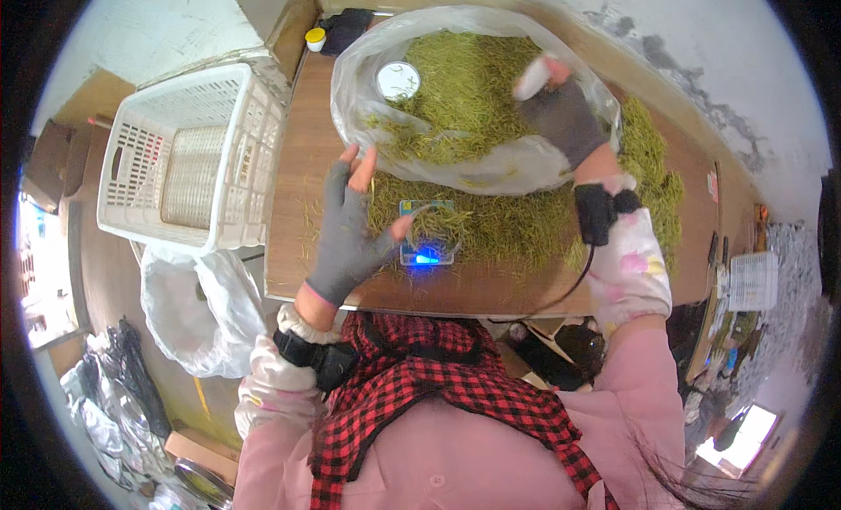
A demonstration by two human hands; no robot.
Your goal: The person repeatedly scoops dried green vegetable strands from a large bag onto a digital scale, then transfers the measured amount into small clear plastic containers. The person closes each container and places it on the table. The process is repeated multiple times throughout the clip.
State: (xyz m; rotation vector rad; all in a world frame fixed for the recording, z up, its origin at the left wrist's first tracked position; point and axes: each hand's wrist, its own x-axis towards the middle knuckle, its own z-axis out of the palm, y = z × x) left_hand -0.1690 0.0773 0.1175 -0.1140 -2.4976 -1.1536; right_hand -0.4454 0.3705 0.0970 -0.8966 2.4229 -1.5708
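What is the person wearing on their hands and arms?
Both the left hand and the right hand wear grey fingerless gloves; one right fingertip has a white cover. A black strapped band sits on the left wrist and another on the right, with a thin black cable. The sleeves are pink with a floral print.

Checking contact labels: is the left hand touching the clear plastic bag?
Touching. Head view: left hand fingertips rest on the near rim of the clear plastic bag.
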